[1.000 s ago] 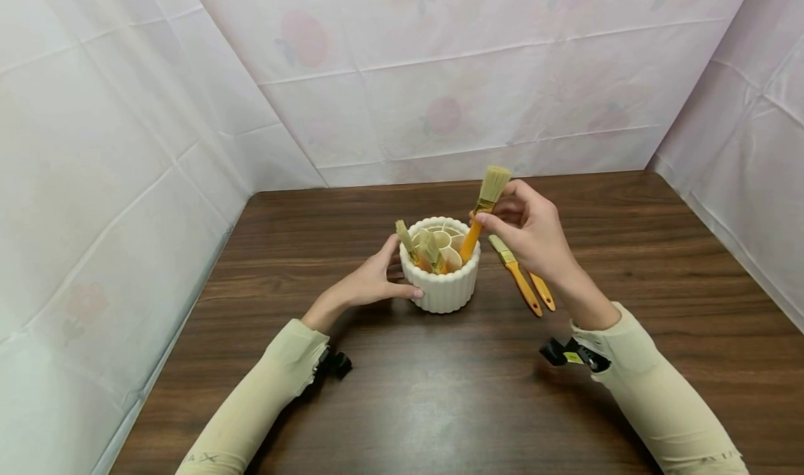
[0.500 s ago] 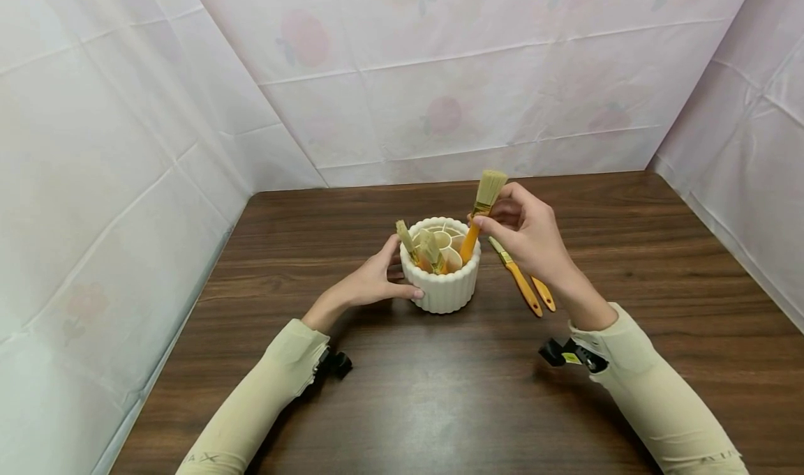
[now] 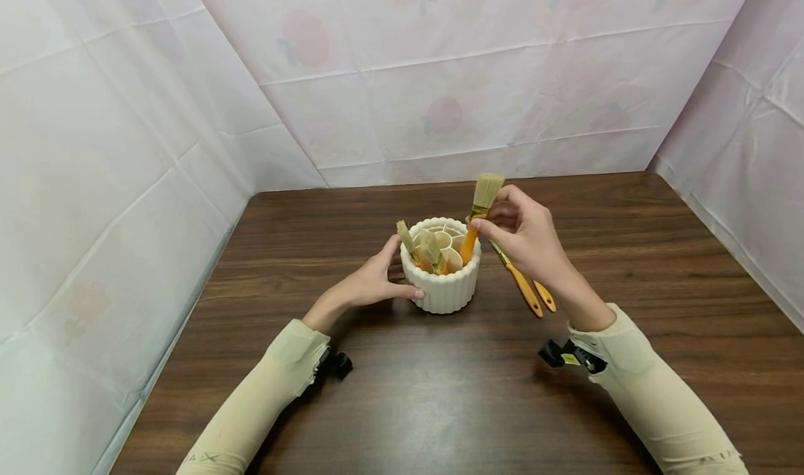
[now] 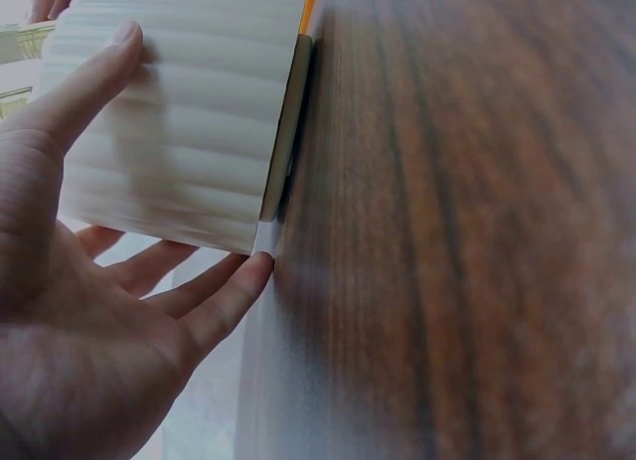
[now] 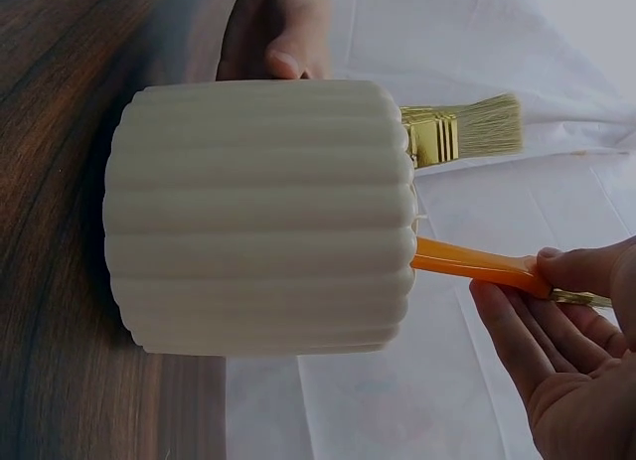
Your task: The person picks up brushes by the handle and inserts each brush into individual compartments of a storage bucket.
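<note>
A white ribbed holder [image 3: 441,280] with inner tubes stands mid-table, also in the left wrist view as the holder [image 4: 179,122] and in the right wrist view as the holder [image 5: 258,217]. My left hand [image 3: 370,283] grips its left side, thumb and fingers round the wall [image 4: 89,82]. My right hand [image 3: 524,234] pinches an orange-handled brush [image 3: 475,218] near its ferrule, handle down inside the holder's right compartment, seen as the brush [image 5: 477,264] in the right wrist view. Two more brushes [image 3: 423,248] stand in the holder's left side.
Two orange-handled brushes [image 3: 530,293] lie on the dark wooden table [image 3: 440,391] just right of the holder, partly under my right hand. White sheeting [image 3: 440,77] walls the table at the back and both sides.
My right hand has lowered the pinched brush a little deeper into the holder and drifted slightly left. The left hand and holder have stayed put.
</note>
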